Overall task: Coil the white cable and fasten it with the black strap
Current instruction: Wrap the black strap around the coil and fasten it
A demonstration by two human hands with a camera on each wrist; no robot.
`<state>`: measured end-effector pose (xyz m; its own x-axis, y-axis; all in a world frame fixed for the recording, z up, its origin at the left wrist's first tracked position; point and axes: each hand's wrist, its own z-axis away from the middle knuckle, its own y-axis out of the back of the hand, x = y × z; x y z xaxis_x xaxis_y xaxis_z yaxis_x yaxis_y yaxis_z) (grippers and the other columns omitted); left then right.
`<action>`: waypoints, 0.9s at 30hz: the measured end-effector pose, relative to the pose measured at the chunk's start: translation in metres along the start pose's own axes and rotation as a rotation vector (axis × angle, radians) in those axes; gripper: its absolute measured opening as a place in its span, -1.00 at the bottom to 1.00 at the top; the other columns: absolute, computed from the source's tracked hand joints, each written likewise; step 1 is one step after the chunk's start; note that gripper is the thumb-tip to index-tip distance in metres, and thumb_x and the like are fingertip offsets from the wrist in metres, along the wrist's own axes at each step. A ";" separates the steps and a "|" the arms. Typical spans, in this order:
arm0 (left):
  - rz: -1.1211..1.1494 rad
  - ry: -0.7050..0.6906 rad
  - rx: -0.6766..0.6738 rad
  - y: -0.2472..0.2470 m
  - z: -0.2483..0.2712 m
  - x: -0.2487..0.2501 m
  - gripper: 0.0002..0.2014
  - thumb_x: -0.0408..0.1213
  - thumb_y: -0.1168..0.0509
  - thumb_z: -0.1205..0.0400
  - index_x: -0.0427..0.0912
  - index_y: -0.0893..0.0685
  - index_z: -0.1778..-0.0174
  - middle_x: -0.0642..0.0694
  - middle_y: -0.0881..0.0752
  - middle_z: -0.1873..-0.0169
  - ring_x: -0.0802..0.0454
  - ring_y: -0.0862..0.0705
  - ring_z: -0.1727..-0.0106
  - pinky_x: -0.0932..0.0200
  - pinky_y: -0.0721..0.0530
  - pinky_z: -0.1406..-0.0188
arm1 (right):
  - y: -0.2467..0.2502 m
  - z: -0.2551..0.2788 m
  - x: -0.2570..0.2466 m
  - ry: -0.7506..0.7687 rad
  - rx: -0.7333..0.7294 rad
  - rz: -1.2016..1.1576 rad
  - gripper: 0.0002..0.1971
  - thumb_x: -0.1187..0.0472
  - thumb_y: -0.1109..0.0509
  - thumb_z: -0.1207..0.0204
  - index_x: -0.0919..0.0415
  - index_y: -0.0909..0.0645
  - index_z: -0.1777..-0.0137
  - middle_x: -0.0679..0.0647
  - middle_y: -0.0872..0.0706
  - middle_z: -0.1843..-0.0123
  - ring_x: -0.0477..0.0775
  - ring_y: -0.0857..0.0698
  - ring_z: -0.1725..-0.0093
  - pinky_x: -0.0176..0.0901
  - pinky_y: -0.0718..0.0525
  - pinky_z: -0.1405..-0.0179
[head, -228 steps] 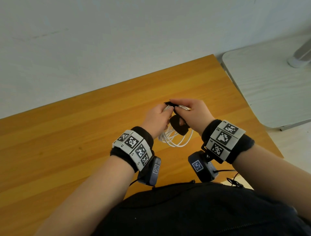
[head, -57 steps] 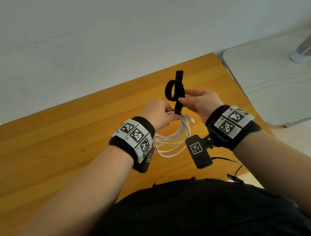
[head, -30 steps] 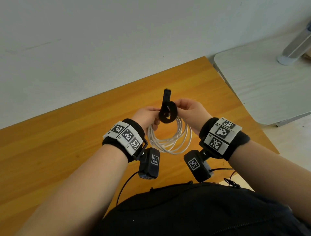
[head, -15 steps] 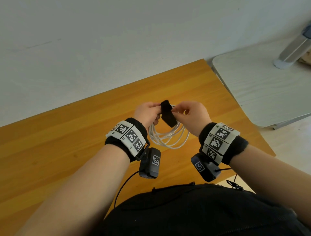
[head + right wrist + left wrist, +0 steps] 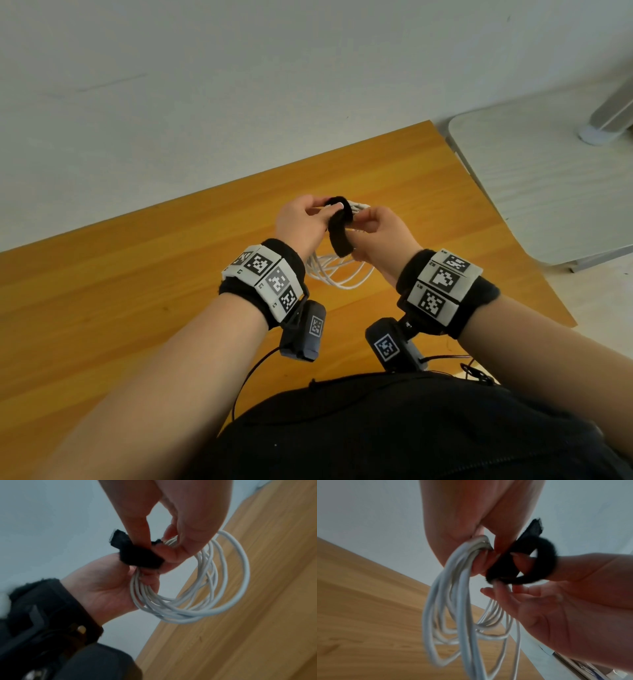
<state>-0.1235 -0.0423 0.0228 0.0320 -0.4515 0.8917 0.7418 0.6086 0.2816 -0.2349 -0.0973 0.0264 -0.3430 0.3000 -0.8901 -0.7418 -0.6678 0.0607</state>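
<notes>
Both hands hold the white cable [image 5: 337,275] above the orange table [image 5: 137,274]; its several loops hang down as a coil [image 5: 453,615] [image 5: 205,599]. My left hand [image 5: 323,214] grips the top of the coil, thumb on the black strap [image 5: 339,234]. The strap [image 5: 523,563] [image 5: 139,557] is wrapped round the top of the bundle. My right hand [image 5: 364,224] pinches it between thumb and fingers. In the left wrist view a loop of the strap lies round a right-hand finger [image 5: 537,563]. A short strap end [image 5: 533,529] sticks up.
A pale grey side table [image 5: 548,192] stands to the right of the orange table, with a white post foot [image 5: 603,133] on it. A white wall [image 5: 239,85] runs behind. Camera cables [image 5: 472,368] hang near the table's front right corner.
The strap's free end stood up above the hands a second ago; it is now folded down over the top of the coil. The hands have stayed close together.
</notes>
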 end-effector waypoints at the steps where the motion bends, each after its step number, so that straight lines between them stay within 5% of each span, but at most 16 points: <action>1: -0.008 -0.007 -0.006 0.001 0.000 0.000 -0.81 -0.23 -0.35 -0.59 -0.15 -0.69 -0.10 -0.07 -0.67 0.25 0.06 -0.61 0.29 0.18 -0.60 0.27 | -0.001 -0.001 0.000 -0.018 0.020 -0.021 -0.78 0.37 -0.41 -0.47 0.13 -0.40 0.11 0.16 -0.71 0.04 0.19 -0.69 0.19 0.13 -0.71 0.06; 3: -0.028 -0.020 -0.002 0.003 0.000 0.001 -0.80 -0.25 -0.33 -0.60 -0.15 -0.69 -0.12 -0.04 -0.63 0.29 0.10 -0.49 0.38 0.24 -0.48 0.32 | -0.002 -0.001 -0.001 -0.032 0.036 -0.018 -0.80 0.37 -0.40 -0.47 0.14 -0.42 0.11 0.19 -0.72 0.12 0.25 -0.74 0.04 0.21 -0.70 -0.07; 5: -0.015 -0.023 0.016 0.007 0.000 0.004 -0.79 -0.21 -0.35 -0.59 -0.15 -0.70 -0.11 -0.07 -0.67 0.20 0.07 -0.54 0.28 0.13 -0.56 0.14 | -0.002 0.000 -0.001 -0.038 0.018 0.029 -0.83 0.38 -0.39 -0.48 0.12 -0.49 0.14 0.21 -0.67 0.18 0.25 -0.71 0.05 0.18 -0.70 -0.07; 8: -0.023 -0.042 0.046 0.016 -0.002 0.007 -0.74 -0.16 -0.33 -0.60 -0.15 -0.71 -0.16 -0.10 -0.76 0.02 -0.02 -0.68 0.01 0.00 -0.64 -0.16 | 0.000 0.003 0.000 -0.096 -0.020 0.074 -0.80 0.39 -0.31 -0.53 0.05 -0.63 0.15 0.22 -0.60 0.19 0.18 -0.54 0.21 -0.05 -0.56 0.24; 13: 0.010 -0.040 0.120 0.026 -0.007 0.007 -0.70 -0.16 -0.33 -0.60 -0.22 -0.72 -0.17 -0.40 -0.72 -0.12 -0.38 -0.64 -0.21 -0.18 -0.63 -0.21 | 0.001 0.001 -0.002 -0.196 0.037 0.117 -0.78 0.37 -0.17 -0.55 0.18 -0.55 0.28 0.17 -0.49 0.33 0.03 -0.40 0.46 -0.19 -0.36 0.46; 16: 0.054 -0.033 0.132 0.026 -0.006 0.009 -0.72 -0.17 -0.33 -0.60 -0.22 -0.72 -0.16 -0.36 -0.74 -0.04 -0.31 -0.68 0.05 -0.16 -0.67 -0.09 | 0.000 -0.005 -0.009 -0.211 0.097 0.111 -0.84 0.39 -0.10 -0.50 0.25 -0.42 0.28 0.18 -0.44 0.39 0.06 -0.36 0.53 -0.17 -0.30 0.50; 19: 0.086 -0.006 0.130 0.024 -0.006 0.010 -0.69 -0.18 -0.32 -0.61 -0.25 -0.70 -0.21 -0.22 -0.72 0.15 -0.05 -0.59 0.33 -0.01 -0.61 0.19 | 0.001 -0.008 -0.013 -0.214 0.130 0.072 -0.81 0.45 -0.07 -0.46 0.25 -0.43 0.30 0.27 -0.55 0.29 0.18 -0.56 0.42 -0.16 -0.45 0.50; 23: 0.051 -0.009 0.074 0.020 -0.003 0.008 -0.72 -0.18 -0.31 -0.61 -0.20 -0.70 -0.20 -0.35 -0.73 -0.12 -0.36 -0.64 -0.19 -0.17 -0.63 -0.20 | -0.001 -0.007 -0.012 -0.178 0.129 -0.071 -0.70 0.55 -0.06 -0.49 0.20 -0.42 0.33 0.17 -0.57 0.24 0.17 -0.60 0.24 -0.13 -0.63 0.34; 27: 0.039 -0.013 0.051 0.020 -0.003 0.007 -0.72 -0.18 -0.31 -0.62 -0.19 -0.69 -0.20 -0.32 -0.73 -0.12 -0.33 -0.64 -0.23 -0.15 -0.62 -0.22 | 0.000 -0.003 -0.013 -0.183 0.115 -0.117 -0.59 0.51 -0.03 -0.47 0.11 -0.65 0.23 0.10 -0.56 0.30 0.03 -0.51 0.26 -0.07 -0.48 0.20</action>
<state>-0.1069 -0.0352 0.0335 0.0510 -0.4187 0.9067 0.7048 0.6583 0.2643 -0.2286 -0.1030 0.0369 -0.3414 0.4959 -0.7984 -0.8400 -0.5422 0.0224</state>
